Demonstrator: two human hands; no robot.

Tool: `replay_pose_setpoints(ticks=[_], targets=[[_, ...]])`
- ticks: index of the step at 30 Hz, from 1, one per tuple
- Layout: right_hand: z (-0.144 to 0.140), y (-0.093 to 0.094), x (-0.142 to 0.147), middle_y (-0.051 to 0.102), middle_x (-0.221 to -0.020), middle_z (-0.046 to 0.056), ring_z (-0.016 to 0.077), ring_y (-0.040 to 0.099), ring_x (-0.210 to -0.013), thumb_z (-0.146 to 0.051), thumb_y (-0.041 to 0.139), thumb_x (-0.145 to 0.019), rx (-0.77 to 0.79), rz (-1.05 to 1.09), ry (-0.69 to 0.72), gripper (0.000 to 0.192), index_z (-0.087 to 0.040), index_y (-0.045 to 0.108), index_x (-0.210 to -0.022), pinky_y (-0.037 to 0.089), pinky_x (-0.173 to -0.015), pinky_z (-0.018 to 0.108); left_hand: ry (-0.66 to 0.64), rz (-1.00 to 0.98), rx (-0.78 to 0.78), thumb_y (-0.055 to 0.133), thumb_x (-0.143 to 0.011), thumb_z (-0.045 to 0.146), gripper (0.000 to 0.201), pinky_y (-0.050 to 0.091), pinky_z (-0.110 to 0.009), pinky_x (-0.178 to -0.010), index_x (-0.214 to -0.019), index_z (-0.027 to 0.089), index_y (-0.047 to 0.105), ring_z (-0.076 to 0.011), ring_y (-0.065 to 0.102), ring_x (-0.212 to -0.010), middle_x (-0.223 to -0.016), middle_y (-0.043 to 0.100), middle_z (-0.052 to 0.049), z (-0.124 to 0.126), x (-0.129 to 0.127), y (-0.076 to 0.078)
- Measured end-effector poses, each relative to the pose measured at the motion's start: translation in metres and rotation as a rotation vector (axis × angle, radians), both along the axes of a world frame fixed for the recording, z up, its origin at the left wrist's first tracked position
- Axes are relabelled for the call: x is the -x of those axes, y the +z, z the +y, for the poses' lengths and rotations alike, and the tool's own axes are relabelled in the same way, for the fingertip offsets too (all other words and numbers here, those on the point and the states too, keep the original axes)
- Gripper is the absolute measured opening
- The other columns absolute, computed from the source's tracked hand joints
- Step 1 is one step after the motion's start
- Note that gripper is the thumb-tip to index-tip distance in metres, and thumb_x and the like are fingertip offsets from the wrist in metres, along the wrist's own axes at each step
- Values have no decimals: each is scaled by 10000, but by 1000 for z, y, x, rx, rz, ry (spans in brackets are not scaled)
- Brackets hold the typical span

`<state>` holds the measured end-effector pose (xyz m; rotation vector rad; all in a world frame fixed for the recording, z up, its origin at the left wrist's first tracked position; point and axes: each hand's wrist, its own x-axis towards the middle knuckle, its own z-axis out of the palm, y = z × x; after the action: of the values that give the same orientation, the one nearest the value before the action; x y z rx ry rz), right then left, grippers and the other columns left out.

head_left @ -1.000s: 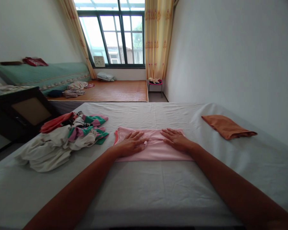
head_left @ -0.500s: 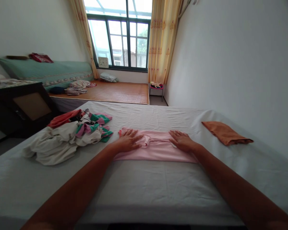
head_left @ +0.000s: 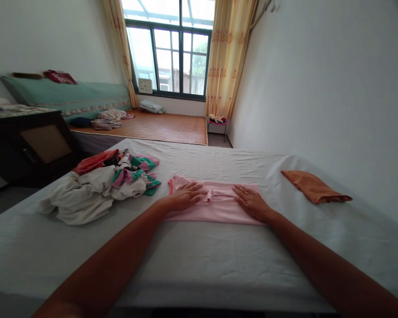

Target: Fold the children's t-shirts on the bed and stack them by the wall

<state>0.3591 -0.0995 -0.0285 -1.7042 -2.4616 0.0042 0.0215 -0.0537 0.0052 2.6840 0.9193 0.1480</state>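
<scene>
A pink garment (head_left: 219, 212), likely a shirt, lies folded into a long band on the white sheet. My left hand (head_left: 185, 197) rests flat on its left part, fingers stretched out toward the middle. Toward the garment's right end, my right hand (head_left: 252, 202) presses flat with its fingers extended. Between the two hands a small bunched fold shows in the pink cloth. A strip of brighter coral edging peeks out at the left end. Parts of the garment are hidden under both palms.
A loose heap of clothes (head_left: 96, 190) in white, red, green and pink lies to the left. On the right sits a folded orange-brown garment (head_left: 315, 187), near the wall. A dark cabinet (head_left: 29, 150) stands beyond the sheet's left edge, and a mat-covered bed (head_left: 166, 128) lies behind.
Both hands have shifted on the pink garment: the left slid slightly right, toward the middle, and the right drew slightly inward. The whole view has turned a little.
</scene>
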Motion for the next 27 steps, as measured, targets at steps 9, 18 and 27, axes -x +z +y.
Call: replay_pose_setpoints(ticks=[9,18,27], targets=[[-3,-14,-55,497,-1409,132,234,431,-1322,-328,317,-944,-188,92,-316,489,-126,521,-1339,325,-1107,390,-15,-4,-28,426,-950,345,395,204,-421,-1150,-1320,311,562,-269,227,-1432,-1543,308,-44,-1,4,12],[-9,19,-57,682,-1118,96,202,665,-898,-377,580,-799,-6,276,-535,459,-153,588,-1200,484,-761,278,-78,-121,-80,469,-930,316,371,271,-390,-1126,-1266,260,616,-244,386,-1351,-1447,467,-76,3,5,7],[-7,35,-54,675,-698,81,215,624,-681,-545,550,-773,128,70,-460,391,-179,626,-658,363,-561,266,42,-413,-51,489,-862,309,319,414,-348,-1021,-1062,208,717,-204,593,-1127,-1212,663,-73,25,17,-6]])
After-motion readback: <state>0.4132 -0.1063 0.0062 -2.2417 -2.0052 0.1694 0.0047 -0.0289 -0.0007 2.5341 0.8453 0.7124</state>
